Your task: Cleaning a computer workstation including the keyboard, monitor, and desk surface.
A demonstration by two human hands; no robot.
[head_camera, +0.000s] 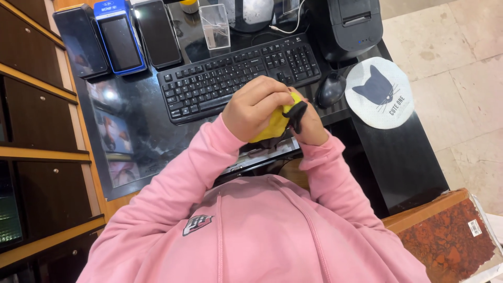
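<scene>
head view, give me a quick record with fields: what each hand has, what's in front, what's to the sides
left hand: left hand wraps a soft yellow object
right hand: right hand grips the same object by its black strap
in front: black computer keyboard on glossy black desk
right side: black mouse, round white cat-print mouse pad, black receipt printer
left side: three dark handheld devices, upright
clothing: pink hooded sweatshirt

A black keyboard [241, 73], mouse [331, 90] and round cat mat [380, 93] share the desk [403, 162].
</scene>
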